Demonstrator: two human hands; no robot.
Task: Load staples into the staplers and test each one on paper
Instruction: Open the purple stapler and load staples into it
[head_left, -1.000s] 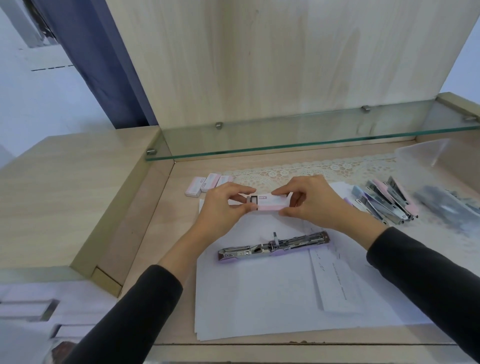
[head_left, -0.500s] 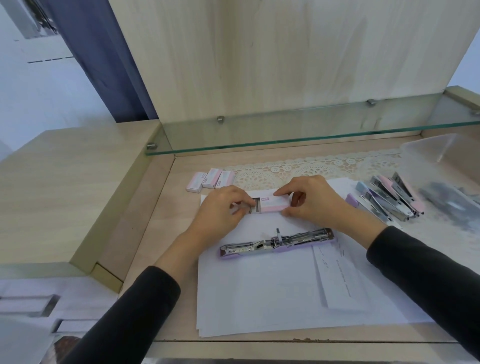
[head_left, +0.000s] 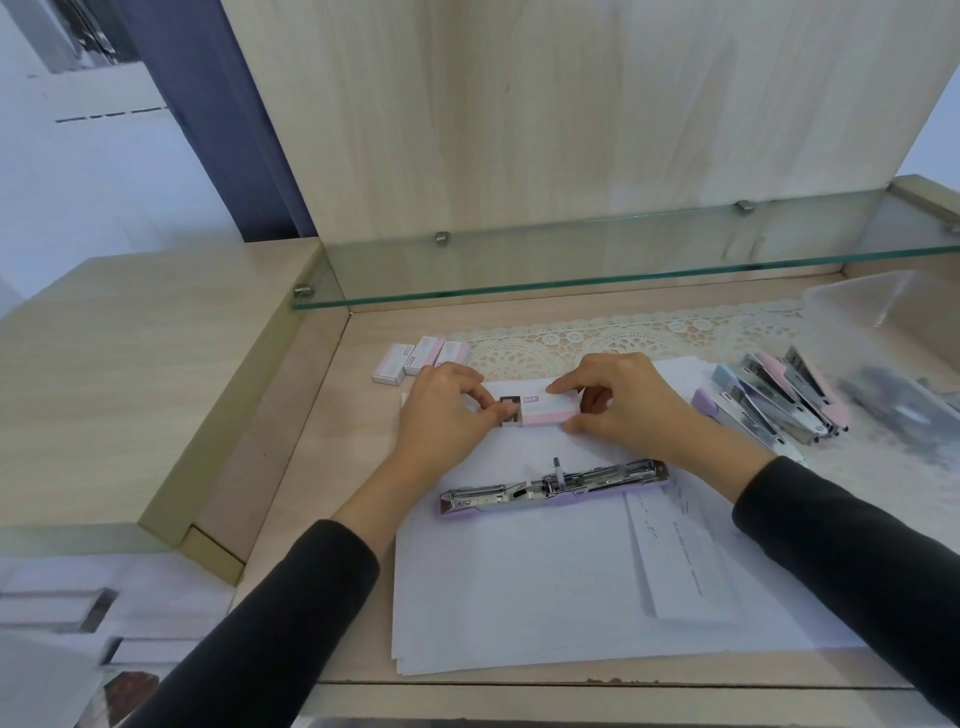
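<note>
A small pink-and-white staple box rests on the white paper stack. My right hand pinches the box's sleeve. At the box's left end my left hand pinches the inner tray, which sticks out a little and shows dark inside. Just in front of my hands lies a lilac stapler, swung fully open and flat on the paper with its metal channel up.
Three more staple boxes lie at the back left. Several pastel staplers lie at the right, beside a clear plastic bag. A folded slip lies on the paper. A glass shelf overhangs the back, above a lace mat.
The two hands lowered the staple box onto the paper, and the inner tray slid slightly out of its left end.
</note>
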